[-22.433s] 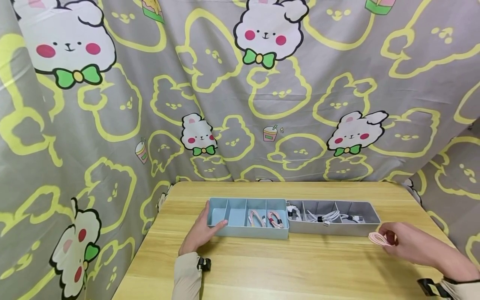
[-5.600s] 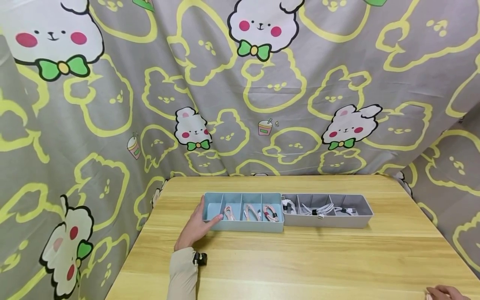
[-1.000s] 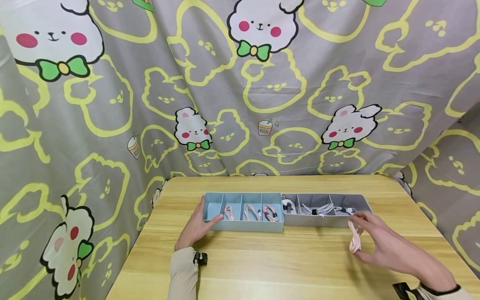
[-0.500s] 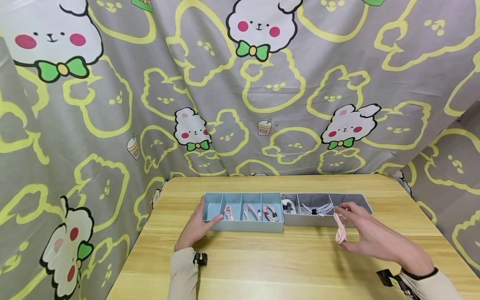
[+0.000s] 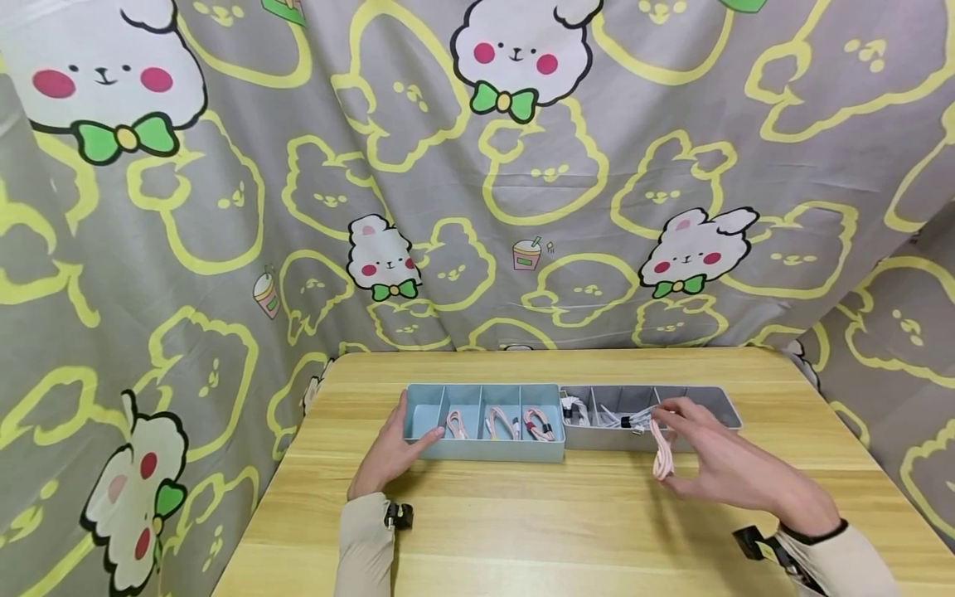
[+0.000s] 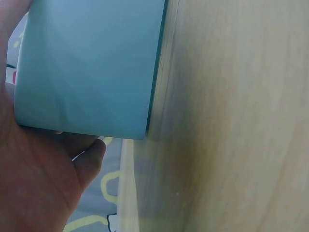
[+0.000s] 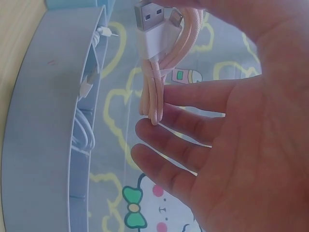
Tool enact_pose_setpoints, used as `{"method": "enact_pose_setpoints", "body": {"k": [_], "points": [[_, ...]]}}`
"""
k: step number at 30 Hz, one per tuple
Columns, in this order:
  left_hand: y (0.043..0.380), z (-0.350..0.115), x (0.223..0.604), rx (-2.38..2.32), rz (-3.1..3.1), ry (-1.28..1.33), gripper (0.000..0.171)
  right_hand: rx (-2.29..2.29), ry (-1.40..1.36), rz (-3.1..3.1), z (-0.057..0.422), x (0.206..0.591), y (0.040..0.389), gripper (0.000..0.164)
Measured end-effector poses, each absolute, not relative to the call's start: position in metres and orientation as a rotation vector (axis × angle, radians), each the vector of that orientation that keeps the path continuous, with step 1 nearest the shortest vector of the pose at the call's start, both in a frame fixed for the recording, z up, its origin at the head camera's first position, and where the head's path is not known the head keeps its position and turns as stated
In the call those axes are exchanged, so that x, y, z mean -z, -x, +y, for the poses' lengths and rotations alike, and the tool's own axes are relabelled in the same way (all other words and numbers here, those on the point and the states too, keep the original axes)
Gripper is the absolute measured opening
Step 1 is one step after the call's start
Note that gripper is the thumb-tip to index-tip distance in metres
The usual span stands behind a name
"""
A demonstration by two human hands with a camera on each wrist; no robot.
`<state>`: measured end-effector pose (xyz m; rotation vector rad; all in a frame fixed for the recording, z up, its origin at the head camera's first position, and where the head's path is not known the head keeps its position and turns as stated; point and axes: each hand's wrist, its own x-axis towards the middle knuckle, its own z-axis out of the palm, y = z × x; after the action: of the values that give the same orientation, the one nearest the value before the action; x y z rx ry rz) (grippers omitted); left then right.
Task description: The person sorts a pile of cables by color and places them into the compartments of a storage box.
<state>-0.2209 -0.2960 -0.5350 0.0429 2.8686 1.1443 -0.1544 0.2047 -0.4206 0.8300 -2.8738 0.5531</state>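
Note:
My right hand [image 5: 719,456] pinches a coiled pink USB cable [image 5: 662,452] in front of the grey divided box [image 5: 619,439]. The right wrist view shows its metal plug [image 7: 150,15] and the bundled pink loops, with the other fingers spread below. At the blue divided box [image 5: 485,448], my left hand [image 5: 391,452] grips the left end, thumb at the front rim and fingers along the end wall. Pink cables lie in three of the blue compartments, among them a coil [image 5: 456,424] beside the bare leftmost one [image 5: 425,414]. White cables [image 5: 634,416] lie in the grey box.
The two boxes stand end to end across the wooden table [image 5: 537,531]. Bare tabletop lies in front of them. A grey curtain [image 5: 462,182] with rabbit prints hangs behind the table and along both sides.
Over the last second my right hand has carried the pink cable leftward along the grey box's front. Compared with much earlier, another pink cable lies in the blue box. My left hand stays put.

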Motion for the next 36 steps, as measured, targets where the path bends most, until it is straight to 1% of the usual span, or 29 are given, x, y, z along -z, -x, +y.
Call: {"method": "enact_pose_setpoints", "body": {"k": [11,18,22,36], "points": [[0.221,-0.296,0.535,-1.141,2.872,-0.044,0.121,-0.589,-0.868,-2.880,0.191,0.416,0.163,0.079],[0.221,-0.295,0.534,-1.150,2.865,-0.048,0.121,-0.615,-0.837,-2.956,0.178,0.414,0.170,0.079],[0.221,-0.295,0.534,-1.158,2.861,-0.048,0.120,-0.613,-0.874,-2.940,0.173,0.412,0.173,0.082],[0.221,-0.297,0.535,-1.164,2.849,-0.024,0.121,-0.640,-0.958,-2.943,0.146,0.408,0.191,0.082]]}}
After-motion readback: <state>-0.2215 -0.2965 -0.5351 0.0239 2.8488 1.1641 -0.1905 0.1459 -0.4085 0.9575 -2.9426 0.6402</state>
